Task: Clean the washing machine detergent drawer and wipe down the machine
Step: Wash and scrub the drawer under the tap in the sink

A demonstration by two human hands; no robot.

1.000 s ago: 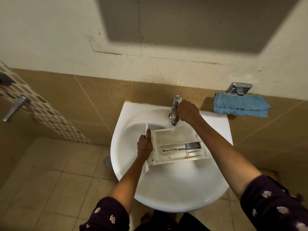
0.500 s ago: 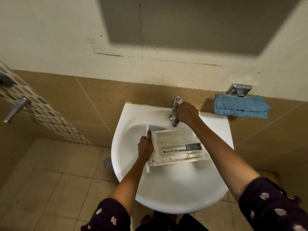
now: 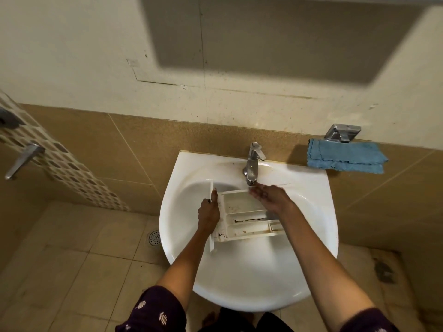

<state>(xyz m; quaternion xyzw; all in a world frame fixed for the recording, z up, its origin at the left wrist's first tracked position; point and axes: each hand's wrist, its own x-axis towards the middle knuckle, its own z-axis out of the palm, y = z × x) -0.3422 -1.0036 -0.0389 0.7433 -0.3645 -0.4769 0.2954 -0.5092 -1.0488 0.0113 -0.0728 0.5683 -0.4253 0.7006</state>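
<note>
In the sink point(image 3: 239, 295), the left hand point(image 3: 208, 213) grips the drawer point(image 3: 239, 204) by its front while the right hand point(image 3: 269, 197), fingers straight, reaches under the tap point(image 3: 253, 164); steadying the drawer and rubbing the brown grime point(image 3: 247, 220) just behind those fingertips should clean best.

A: The light is dim and yellowish, falling from above; a broad soft-edged shadow lies on the wall point(image 3: 72, 56) at upper centre.

B: The sink point(image 3: 251, 279) is the brightest patch (a sheen, no hard glare). The right hand point(image 3: 268, 197) smears at its fingertips, the detergent drawer point(image 3: 241, 207) reads sharp, and the patterned tiles point(image 3: 60, 168) bow at the left edge.
</note>
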